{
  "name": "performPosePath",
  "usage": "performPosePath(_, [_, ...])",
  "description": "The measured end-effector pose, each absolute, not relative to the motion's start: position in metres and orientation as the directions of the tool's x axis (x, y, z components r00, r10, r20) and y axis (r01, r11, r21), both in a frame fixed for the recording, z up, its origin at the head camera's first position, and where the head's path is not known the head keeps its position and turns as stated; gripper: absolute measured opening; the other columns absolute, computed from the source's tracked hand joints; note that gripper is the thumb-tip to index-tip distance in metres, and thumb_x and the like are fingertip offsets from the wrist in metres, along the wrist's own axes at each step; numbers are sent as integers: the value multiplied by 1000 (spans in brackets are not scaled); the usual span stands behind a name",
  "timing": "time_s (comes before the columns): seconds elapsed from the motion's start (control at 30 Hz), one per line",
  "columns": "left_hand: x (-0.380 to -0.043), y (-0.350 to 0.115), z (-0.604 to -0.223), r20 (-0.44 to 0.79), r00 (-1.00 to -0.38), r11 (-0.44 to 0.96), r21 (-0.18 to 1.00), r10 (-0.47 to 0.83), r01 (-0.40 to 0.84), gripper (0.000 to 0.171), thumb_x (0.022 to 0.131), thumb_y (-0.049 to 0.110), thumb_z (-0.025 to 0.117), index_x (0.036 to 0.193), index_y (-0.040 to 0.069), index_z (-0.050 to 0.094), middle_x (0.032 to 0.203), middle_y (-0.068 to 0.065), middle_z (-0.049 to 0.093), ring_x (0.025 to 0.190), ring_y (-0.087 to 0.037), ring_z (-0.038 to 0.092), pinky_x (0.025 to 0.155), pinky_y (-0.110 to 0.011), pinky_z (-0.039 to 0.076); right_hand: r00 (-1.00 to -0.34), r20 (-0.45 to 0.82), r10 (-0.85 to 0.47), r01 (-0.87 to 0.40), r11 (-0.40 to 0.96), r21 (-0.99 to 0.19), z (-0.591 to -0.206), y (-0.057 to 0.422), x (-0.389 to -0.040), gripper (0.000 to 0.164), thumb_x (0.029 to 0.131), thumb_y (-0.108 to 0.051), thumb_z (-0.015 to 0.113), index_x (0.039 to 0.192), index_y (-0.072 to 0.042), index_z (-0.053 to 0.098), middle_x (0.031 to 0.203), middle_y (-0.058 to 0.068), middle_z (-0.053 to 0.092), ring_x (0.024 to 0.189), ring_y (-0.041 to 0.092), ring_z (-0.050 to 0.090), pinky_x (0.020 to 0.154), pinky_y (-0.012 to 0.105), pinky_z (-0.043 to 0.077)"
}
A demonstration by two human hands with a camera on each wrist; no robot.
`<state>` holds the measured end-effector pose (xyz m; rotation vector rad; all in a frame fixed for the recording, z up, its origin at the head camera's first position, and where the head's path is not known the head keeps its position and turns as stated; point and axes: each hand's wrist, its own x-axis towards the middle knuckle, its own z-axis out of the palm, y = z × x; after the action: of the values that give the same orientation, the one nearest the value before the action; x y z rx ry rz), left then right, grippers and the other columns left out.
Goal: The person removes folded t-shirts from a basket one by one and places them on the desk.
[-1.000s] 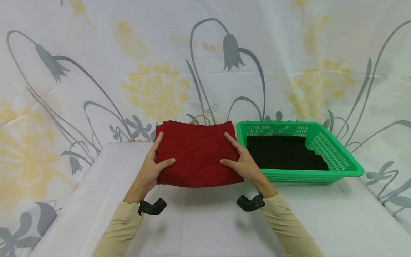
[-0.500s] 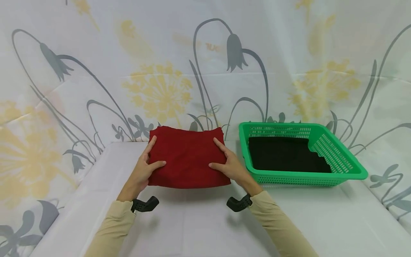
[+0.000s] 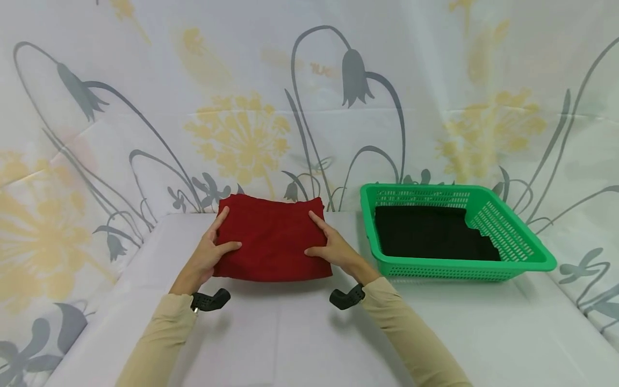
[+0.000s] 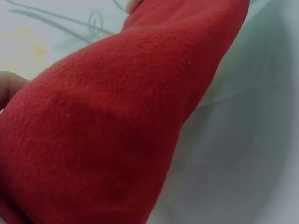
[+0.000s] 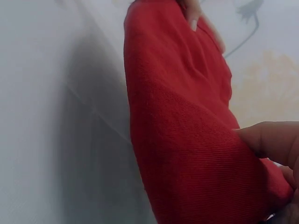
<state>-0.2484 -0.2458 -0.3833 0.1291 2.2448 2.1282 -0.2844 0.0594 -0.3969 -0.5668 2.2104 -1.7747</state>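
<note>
A folded red cloth point(image 3: 271, 239) hangs level between both hands over the white table, its front edge sagging slightly. My left hand point(image 3: 205, 255) grips its left side, thumb on top and index finger along the edge. On the opposite side my right hand point(image 3: 337, 250) holds it the same way, the other fingers hidden beneath. Soft knit fabric of the red cloth point(image 4: 117, 102) fills much of the left wrist view. In the right wrist view a thumb point(image 5: 268, 137) presses on the cloth, and a shadow lies on the table below.
A green plastic basket point(image 3: 459, 265) stands on the right of the table, with a folded black cloth point(image 3: 430, 234) lying inside. The white table point(image 3: 271, 344) runs back to a flower-patterned curtain point(image 3: 251, 64). Black wrist cameras point(image 3: 211, 300) sit on both wrists.
Both hands have carried the red cloth leftward, away from the basket, and slightly lower. The grip looks unchanged. The basket and the black cloth have stayed put, while the head view shifted a little.
</note>
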Motion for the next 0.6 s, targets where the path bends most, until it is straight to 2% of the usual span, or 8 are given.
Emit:
performPosePath(0.27, [-260,-254,-390,-30,-994,97,995,102,-20,93,88,0,64,156,35,11,150,-16,22,128,-30,28,94,-46,36,-898,25,-438,-112,175,-978,-403,50,-293,90,84,0,69,156,-22,21,153,10,26,131,30,32,103,44,36])
performPosePath(0.6, [-270,-258,-396,-101,-990,118,989,98,-89,95,89,-1,62,155,39,8,156,-14,14,134,-35,20,98,-52,31,-910,-11,-415,-80,203,-976,-415,42,-303,90,84,1,70,156,-20,21,154,11,25,133,30,30,106,45,32])
